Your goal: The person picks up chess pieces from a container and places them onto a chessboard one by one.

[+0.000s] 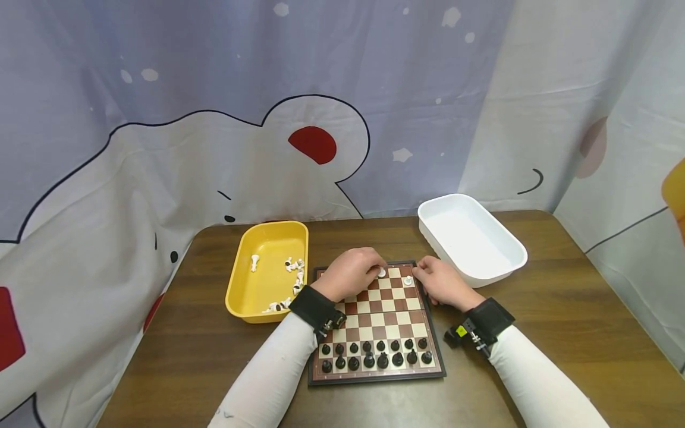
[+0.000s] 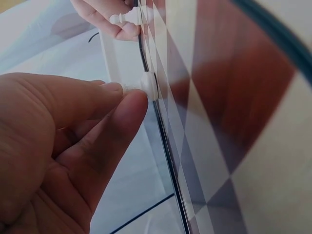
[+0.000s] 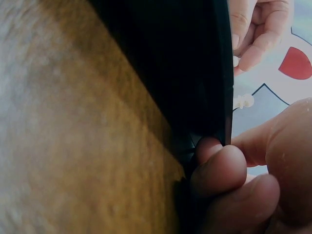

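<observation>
My left hand (image 1: 353, 272) pinches a white chess piece (image 2: 150, 87) between thumb and fingertips, its base right at the surface of the chessboard (image 1: 377, 320) near the far edge. The fingers hide the top of that piece. To its right a white pawn (image 1: 408, 280) stands upright on the board, close to the far right corner. At that corner my right hand (image 1: 443, 282) grips the board's side edge, fingers curled at the dark rim and thumb above, as the right wrist view shows. Black chess pieces (image 1: 368, 359) fill the two rows nearest me.
Left of the board is a yellow tray (image 1: 235, 285) with several white chess pieces (image 1: 297, 279) lying in it, mostly along its right side. A white tray (image 1: 471, 238) stands at the back right, just beyond my right hand. Both sit on the brown wooden table (image 1: 578, 309).
</observation>
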`<state>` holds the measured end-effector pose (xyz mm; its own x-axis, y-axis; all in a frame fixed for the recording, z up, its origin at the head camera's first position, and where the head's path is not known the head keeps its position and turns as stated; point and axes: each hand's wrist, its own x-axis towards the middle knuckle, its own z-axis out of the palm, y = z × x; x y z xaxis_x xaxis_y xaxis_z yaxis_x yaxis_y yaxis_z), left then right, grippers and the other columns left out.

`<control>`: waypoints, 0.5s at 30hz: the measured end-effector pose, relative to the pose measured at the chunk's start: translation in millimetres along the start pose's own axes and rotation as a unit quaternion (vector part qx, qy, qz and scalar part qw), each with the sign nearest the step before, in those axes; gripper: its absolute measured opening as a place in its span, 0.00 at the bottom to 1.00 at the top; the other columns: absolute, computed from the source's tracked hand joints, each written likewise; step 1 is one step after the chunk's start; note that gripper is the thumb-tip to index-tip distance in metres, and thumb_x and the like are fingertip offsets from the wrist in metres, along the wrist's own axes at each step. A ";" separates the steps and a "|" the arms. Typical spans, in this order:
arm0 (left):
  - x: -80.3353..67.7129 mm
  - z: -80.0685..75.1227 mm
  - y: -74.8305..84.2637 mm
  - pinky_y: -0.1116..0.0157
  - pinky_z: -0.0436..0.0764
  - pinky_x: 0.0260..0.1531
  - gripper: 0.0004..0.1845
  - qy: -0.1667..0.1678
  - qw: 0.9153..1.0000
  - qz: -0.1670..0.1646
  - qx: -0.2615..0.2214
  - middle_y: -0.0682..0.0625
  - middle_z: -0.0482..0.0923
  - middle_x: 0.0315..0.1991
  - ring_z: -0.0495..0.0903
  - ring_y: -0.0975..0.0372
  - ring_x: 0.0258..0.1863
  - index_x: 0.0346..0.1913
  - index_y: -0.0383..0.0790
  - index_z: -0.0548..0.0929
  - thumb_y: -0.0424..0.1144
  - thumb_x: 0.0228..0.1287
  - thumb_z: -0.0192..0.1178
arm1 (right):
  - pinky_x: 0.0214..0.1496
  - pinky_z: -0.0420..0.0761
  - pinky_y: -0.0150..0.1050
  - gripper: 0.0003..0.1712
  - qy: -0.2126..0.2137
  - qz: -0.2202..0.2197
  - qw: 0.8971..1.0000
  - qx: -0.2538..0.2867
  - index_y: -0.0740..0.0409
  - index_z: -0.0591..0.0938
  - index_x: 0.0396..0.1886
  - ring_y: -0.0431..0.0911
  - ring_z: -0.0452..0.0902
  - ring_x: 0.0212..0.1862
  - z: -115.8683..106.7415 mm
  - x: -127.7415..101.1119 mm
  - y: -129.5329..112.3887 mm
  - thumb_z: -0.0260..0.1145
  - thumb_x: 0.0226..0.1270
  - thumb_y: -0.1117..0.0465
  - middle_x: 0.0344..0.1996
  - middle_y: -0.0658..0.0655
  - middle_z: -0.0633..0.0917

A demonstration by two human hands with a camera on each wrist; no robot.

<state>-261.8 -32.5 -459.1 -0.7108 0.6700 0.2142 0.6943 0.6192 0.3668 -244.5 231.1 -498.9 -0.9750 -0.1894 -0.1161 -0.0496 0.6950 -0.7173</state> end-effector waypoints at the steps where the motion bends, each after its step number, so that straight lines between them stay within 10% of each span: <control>1: 0.2 0.1 0.1 0.59 0.86 0.56 0.09 -0.001 1.000 0.000 0.000 0.49 0.90 0.53 0.88 0.57 0.53 0.57 0.42 0.93 0.35 0.82 0.66 | 0.16 0.72 0.39 0.17 0.001 -0.001 1.000 0.000 0.65 0.79 0.54 0.45 0.74 0.13 -0.3 0.0 0.0 0.55 0.90 0.54 0.17 0.54 0.80; 15: 0.2 3.2 -1.1 0.60 0.85 0.59 0.12 -0.010 1.000 0.006 0.004 0.50 0.89 0.58 0.88 0.58 0.57 0.61 0.43 0.91 0.35 0.84 0.65 | 0.17 0.72 0.40 0.16 0.005 -0.002 1.000 0.003 0.65 0.79 0.54 0.45 0.74 0.13 0.2 -0.2 1.1 0.55 0.90 0.54 0.17 0.55 0.80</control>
<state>-262.4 -31.7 -462.4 -0.7001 0.6852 0.2007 0.7037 0.6144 0.3568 -244.3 231.8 -499.9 -0.9769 -0.1857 -0.1057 -0.0529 0.6894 -0.7224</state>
